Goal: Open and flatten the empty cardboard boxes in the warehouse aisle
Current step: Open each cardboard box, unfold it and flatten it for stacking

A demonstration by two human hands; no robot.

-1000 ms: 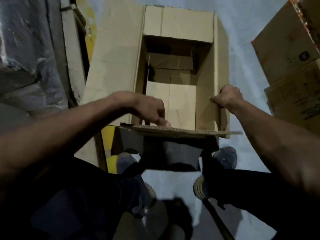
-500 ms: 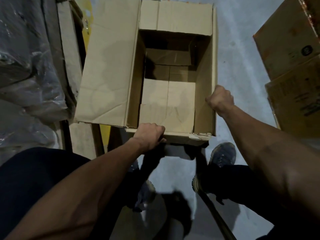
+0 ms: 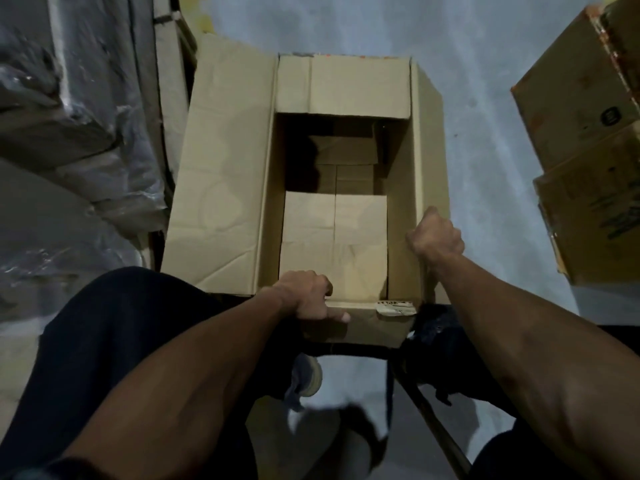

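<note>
An empty brown cardboard box (image 3: pixel 225 188) stands open-topped on the grey floor in front of my legs. Its long left flap is spread outward, the far flap folds inward, and the closed bottom flaps show inside. My left hand (image 3: pixel 306 296) grips the near flap at the box's front edge, fingers curled over it and thumb laid along the outside. My right hand (image 3: pixel 434 237) grips the top edge of the right wall, fingers curled around it. A torn scrap of tape (image 3: pixel 394 308) clings to the near rim.
Plastic-wrapped goods (image 3: pixel 69 140) fill the left side beside a wooden pallet edge. Two stacked brown cartons (image 3: pixel 588 143) stand at the right. Bare grey floor (image 3: pixel 485 161) lies between the box and those cartons. A dark bar (image 3: pixel 436 431) runs across the floor by my right foot.
The near flap, level a second ago, is now folded down against the box front under my left hand. My right hand stayed on the right wall. The view shifted down slightly.
</note>
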